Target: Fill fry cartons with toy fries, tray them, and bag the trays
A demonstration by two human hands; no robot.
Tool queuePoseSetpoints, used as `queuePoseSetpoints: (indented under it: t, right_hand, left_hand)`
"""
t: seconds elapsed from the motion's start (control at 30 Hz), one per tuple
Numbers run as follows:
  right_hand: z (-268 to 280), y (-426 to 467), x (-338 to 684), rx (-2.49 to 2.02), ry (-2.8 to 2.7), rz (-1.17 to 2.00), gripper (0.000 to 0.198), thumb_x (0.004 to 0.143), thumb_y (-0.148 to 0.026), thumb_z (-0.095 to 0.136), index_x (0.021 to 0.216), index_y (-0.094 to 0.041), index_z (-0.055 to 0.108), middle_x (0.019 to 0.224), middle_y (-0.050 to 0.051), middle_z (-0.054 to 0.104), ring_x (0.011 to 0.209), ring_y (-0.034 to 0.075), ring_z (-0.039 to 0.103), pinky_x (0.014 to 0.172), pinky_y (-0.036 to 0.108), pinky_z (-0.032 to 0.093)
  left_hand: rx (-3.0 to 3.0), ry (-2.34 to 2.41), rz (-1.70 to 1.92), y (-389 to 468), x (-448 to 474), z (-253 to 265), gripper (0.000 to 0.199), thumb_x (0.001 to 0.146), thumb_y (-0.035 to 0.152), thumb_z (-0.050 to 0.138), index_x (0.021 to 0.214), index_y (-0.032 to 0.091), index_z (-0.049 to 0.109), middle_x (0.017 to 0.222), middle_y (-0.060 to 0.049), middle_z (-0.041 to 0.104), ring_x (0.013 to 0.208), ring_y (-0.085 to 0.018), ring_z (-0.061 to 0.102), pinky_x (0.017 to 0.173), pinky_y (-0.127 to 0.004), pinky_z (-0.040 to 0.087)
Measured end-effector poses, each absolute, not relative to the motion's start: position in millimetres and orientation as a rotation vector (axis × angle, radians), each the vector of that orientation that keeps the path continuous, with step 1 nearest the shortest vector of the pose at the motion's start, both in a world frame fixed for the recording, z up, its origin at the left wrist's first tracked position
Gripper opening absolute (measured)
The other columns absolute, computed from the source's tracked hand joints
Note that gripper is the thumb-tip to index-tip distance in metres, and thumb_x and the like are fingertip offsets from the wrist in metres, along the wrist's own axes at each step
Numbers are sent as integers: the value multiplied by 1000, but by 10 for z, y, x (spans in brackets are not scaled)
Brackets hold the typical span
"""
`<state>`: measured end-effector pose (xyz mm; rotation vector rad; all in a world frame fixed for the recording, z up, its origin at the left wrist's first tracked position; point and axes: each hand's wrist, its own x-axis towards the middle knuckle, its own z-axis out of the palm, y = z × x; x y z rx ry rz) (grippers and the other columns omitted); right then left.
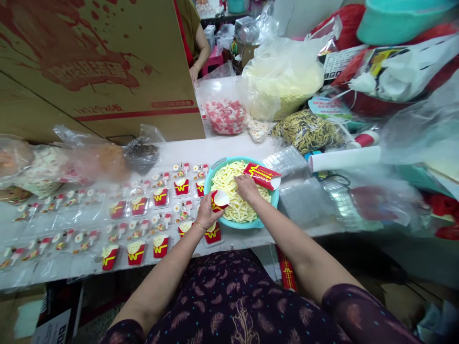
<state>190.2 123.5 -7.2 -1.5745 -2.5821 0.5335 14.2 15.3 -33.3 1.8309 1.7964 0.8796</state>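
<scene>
In the head view a turquoise basin (244,226) holds a heap of pale yellow imitation french fries (233,212). My left hand (207,213) grips a small red fries box (218,200) with a yellow M, its white mouth tilted up over the basin's left side. Fingers bent downward, my right hand (247,188) is closed on fries in the middle of the heap; its fingertips are partly hidden. A stack of flat red fries boxes (263,176) rests across the basin's back right rim, just behind my right hand.
Rows of clear trays hold filled red boxes (135,253) and small pieces at the left. Bags of pink-white pieces (227,117) and pale fries (287,91) stand behind. Clear plastic packs (301,200) lie to the right. A large carton (100,71) blocks the back left; a person's arm (201,50) shows beyond.
</scene>
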Motion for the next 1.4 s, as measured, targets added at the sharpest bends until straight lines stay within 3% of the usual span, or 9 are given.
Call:
queuePoseSetpoints:
  t: [0.17,0.4,0.6,0.73,0.93,1.03,1.13,1.23,1.4]
  right_hand:
    - [-91,1316,1851,-1572,-2659,584,25,72,-8,50,91,-12,66,97,14,64,99,26,51,86,37,39]
    - [-108,1283,2215,-1637,-2127,1136,27,74,-20,54,98,-16,65,93,4,68,84,17,61,76,27,46]
    - [-90,937,2206,-1267,-2593,825,49,68,-15,57,117,-12,54,113,12,58,102,23,51,90,36,38]
    - [-202,843,2180,-1255,-2585,806,43,67,-5,51,107,-15,61,100,11,63,98,22,51,90,38,37]
    - [-167,1033,2336,-1405,-1658,1514,24,65,-16,60,88,-17,67,86,4,66,82,17,57,77,32,45]
    - [-11,1077,2342,-1296,-1353,1855,28,60,-26,67,86,-15,66,79,2,66,66,13,56,65,27,45]
    - [96,1049,2251,-1178,-1285,2004,38,59,-28,68,95,-16,62,85,3,66,65,11,56,62,24,45]
    - [101,990,2151,-1181,-1419,1886,45,63,-25,66,106,-18,57,94,3,64,76,13,58,70,27,46]
    - [47,887,2026,-1262,-1970,1245,29,65,-13,62,94,-17,64,93,6,63,84,16,57,81,32,43]
  left_hand:
    - [1792,1825,878,177,77,-329,69,57,31,69,117,13,40,108,-12,50,103,-25,48,91,-42,40]
    - [1717,1832,907,190,5,-313,66,56,30,69,115,16,42,104,-9,52,101,-24,50,90,-42,40]
    - [1716,1813,899,213,18,-282,67,57,34,68,115,15,42,107,-11,51,102,-25,49,91,-43,39]
    - [1738,1809,895,217,48,-275,67,57,34,69,115,16,42,106,-10,51,102,-25,49,90,-44,40]
    - [1773,1774,913,219,102,-266,67,56,32,70,115,18,42,104,-9,51,100,-24,49,89,-43,41]
    - [1796,1749,901,248,200,-246,68,56,30,70,116,17,41,105,-8,50,101,-25,49,90,-43,40]
    - [1817,1704,853,293,317,-228,68,56,30,69,116,14,41,106,-10,50,102,-25,48,91,-42,39]
    - [1823,1683,813,329,392,-233,69,54,27,70,116,15,41,104,-9,50,102,-26,48,90,-42,39]
    - [1822,1701,802,334,466,-269,67,52,24,69,113,15,41,103,-9,51,99,-25,49,89,-42,40]
